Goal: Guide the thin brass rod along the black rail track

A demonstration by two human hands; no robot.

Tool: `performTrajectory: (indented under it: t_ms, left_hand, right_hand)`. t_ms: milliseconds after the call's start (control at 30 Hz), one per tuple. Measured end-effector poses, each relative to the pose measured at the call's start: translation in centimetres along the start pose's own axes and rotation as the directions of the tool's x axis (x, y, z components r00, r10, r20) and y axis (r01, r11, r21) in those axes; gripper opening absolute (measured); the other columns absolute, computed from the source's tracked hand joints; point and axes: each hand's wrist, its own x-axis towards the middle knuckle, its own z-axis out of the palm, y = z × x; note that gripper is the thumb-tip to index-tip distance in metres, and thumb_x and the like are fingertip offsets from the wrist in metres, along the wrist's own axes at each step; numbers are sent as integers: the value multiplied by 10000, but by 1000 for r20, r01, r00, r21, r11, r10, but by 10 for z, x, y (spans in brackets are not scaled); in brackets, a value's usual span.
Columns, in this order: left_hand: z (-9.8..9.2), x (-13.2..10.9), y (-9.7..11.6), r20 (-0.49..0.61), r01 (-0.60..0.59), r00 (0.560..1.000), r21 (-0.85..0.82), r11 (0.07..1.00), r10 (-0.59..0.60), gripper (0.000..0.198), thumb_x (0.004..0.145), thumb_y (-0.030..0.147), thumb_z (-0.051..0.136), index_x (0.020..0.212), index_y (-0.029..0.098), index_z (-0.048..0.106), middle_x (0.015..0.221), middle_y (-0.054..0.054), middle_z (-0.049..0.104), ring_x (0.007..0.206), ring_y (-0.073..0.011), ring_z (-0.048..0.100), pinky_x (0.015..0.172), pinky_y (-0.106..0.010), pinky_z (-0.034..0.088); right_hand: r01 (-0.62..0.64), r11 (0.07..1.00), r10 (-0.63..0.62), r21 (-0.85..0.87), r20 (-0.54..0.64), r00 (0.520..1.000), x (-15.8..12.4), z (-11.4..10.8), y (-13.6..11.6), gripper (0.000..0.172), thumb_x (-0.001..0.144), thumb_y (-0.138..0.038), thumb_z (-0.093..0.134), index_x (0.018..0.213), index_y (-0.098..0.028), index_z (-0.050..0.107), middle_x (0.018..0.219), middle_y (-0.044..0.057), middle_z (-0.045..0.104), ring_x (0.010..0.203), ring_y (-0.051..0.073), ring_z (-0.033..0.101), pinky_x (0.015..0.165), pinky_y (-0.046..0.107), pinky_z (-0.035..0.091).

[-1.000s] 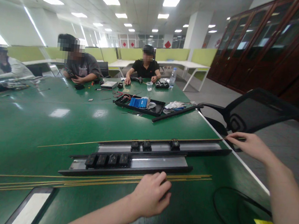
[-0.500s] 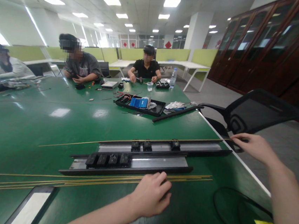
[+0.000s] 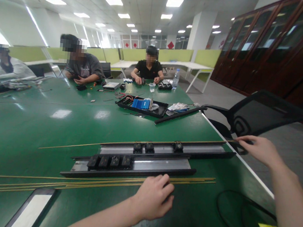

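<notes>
My right hand (image 3: 255,147) pinches the right end of a thin brass-coloured rod (image 3: 84,144), which runs leftward along the far side of the farther black rail (image 3: 211,155). Three black blocks (image 3: 149,148) sit in that rail. The nearer rail (image 3: 159,165) holds several black blocks (image 3: 114,162) toward its left end. My left hand (image 3: 155,196) rests on the table with curled fingers, over several thin brass-coloured rods (image 3: 80,184) in front of the rails. What its fingers hold, if anything, is hidden.
A phone (image 3: 31,209) lies at the lower left, a black cable (image 3: 219,209) at the lower right. Farther back are a black tray (image 3: 162,110), gloves (image 3: 178,108), a black strip (image 3: 178,116) and a bottle (image 3: 176,79). A mesh chair (image 3: 264,113) stands right. Three people sit beyond.
My right hand has shifted very slightly to the right with the rod still in its fingers. My left hand has stayed in place.
</notes>
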Motion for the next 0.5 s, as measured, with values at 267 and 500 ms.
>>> performTrajectory:
  t_ms: [267, 500]
  left_hand:
    - [0, -1, 0, 4, 3, 1000, -2, 1000, -3, 86, 920, 285, 533, 964, 212, 546, 940, -40, 562, 825, -198, 586, 613, -301, 473]
    - [-2, 0, 1, 12, 1, 1000, 2, 1000, -1, 83, 917, 283, 544, 951, 207, 544, 939, -40, 566, 822, -196, 586, 606, -293, 469]
  right_hand:
    - [7, 1000, -7, -13, -63, 998, 4, 6, 14, 471, 711, -563, 514, 958, -265, 783, 921, 96, 747, 857, 317, 637, 726, 412, 465]
    - [-44, 998, 38, -42, -127, 991, 4, 9, 18, 456, 710, -519, 501, 968, -260, 774, 1032, 100, 739, 911, 300, 631, 730, 398, 460]
